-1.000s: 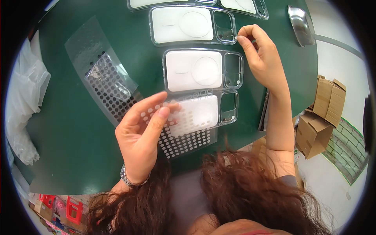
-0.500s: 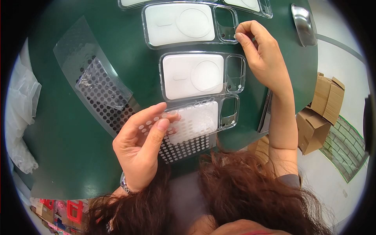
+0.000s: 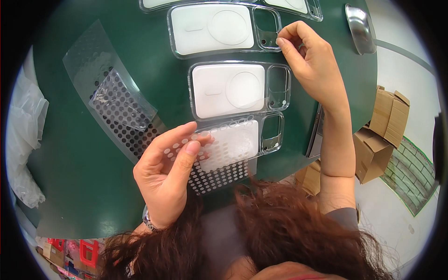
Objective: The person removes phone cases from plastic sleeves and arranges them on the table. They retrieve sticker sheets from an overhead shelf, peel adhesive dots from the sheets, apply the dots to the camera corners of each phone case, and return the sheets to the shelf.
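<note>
Clear plastic sheet with rows of pale round dots (image 3: 219, 175) is pinched near its left end by the left hand (image 3: 163, 175), thumb and fingers almost closed. The lowest of several clear-rimmed phone cases with white panels (image 3: 228, 91) is overlapped by it. Between the upper two full cases, a narrow band of green tabletop (image 3: 154, 56) is shown. At the higher one's right edge, thumb and index finger of the right hand (image 3: 312, 65) are brought together; whether anything is gripped cannot be told. Farther right, a shiny metal bowl (image 3: 360, 30) is seen at the table's edge, well apart.
</note>
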The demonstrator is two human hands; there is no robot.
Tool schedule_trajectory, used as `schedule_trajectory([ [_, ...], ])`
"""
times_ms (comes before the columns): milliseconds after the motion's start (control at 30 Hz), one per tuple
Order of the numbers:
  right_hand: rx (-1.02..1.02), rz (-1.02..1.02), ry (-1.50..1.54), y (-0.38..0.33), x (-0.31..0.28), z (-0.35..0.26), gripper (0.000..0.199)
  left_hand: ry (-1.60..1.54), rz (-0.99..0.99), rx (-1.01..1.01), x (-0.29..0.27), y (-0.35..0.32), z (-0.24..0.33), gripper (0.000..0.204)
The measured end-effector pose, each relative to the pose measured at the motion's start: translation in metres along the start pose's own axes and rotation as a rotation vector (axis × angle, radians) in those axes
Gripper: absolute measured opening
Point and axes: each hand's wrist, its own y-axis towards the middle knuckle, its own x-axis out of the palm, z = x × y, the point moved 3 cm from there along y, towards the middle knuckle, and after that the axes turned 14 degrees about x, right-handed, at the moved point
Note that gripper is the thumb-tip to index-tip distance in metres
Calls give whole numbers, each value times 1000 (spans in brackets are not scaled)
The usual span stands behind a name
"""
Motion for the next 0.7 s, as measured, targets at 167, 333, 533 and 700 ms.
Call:
schedule_trajectory([
  [167,46,-100,239,5,-4,11,11,-34,50,-75,2,0,2,26],
  [333,35,-97,184,4,-4,7,13,-39,68,-91,0,-1,5,24],
  [533,-21,68,411,-14,-2,-4,15,-143,105,-96,-4,-2,1,27],
  [700,-314,135,303,-82,21,-79,13,-240,94,-80,-8,2,0,25],
])
